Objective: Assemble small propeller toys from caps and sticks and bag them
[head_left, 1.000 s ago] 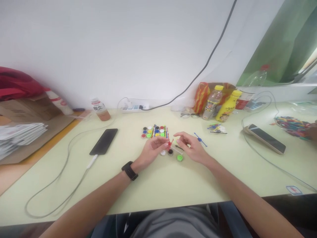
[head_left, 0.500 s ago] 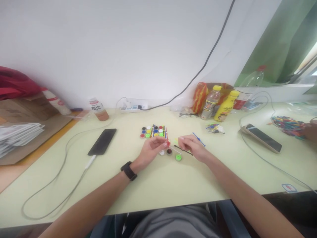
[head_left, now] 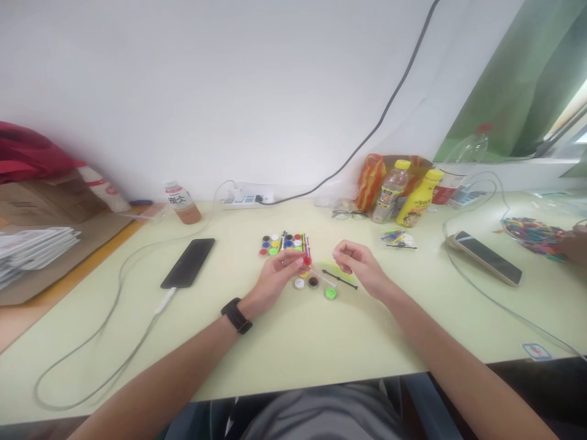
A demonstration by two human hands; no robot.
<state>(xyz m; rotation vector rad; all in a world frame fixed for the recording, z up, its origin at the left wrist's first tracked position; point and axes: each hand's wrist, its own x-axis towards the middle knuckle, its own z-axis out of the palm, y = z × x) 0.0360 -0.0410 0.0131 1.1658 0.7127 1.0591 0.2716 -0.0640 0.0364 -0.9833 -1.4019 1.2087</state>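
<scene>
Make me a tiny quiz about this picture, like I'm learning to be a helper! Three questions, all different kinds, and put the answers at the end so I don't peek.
1. Pick one: what colour is the small piece at the fingertips of the left hand?
a) blue
b) red
c) yellow
2. True or false: a white plug is at the near end of the phone on the left of the picture.
3. Fill in the colour: the round piece nearest the front edge of the table is ____.

Key: 1. b; 2. true; 3. green
</scene>
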